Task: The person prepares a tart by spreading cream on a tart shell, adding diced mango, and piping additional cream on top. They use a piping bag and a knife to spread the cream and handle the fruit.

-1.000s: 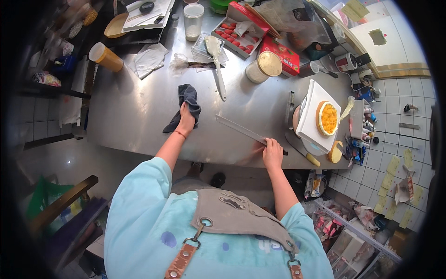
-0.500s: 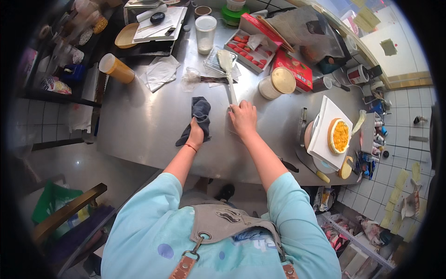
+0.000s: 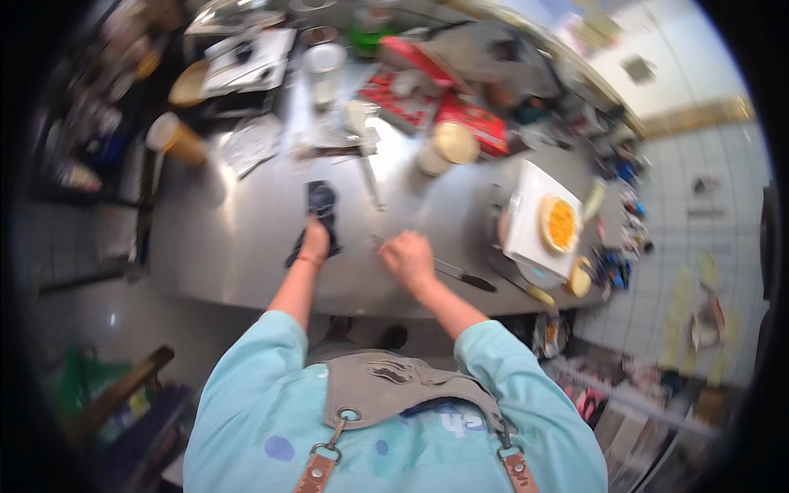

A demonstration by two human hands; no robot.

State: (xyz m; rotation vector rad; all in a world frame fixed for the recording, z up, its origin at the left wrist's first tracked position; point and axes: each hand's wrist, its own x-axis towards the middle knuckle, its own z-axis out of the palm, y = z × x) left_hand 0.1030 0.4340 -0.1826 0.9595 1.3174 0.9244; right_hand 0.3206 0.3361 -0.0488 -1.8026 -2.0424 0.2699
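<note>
A dark grey cloth (image 3: pixel 323 201) lies bunched on the steel table (image 3: pixel 222 255), gripped by my left hand (image 3: pixel 313 240). My right hand (image 3: pixel 408 259) is low over the table to the right, its fingers curled together. Blur hides whether anything small is between them. Just beyond that hand is a spatula (image 3: pixel 370 171) with a pale blade, lying apart from it. A knife (image 3: pixel 475 281) with a dark handle rests by my right forearm, its blade pointing toward the hand.
On the right, a round cake (image 3: pixel 560 224) with yellow topping sits on a white board (image 3: pixel 526 205). A lidded tub (image 3: pixel 448 148), a strawberry box (image 3: pixel 400 97), a clear cup (image 3: pixel 325 76) and an orange-filled container (image 3: pixel 178 140) stand farther back. Crumpled paper (image 3: pixel 251 144) lies left.
My right hand has let go of the spatula's handle and drawn back toward me, its fingers now curled. The left hand still holds the cloth. The whole view has shifted and blurred.
</note>
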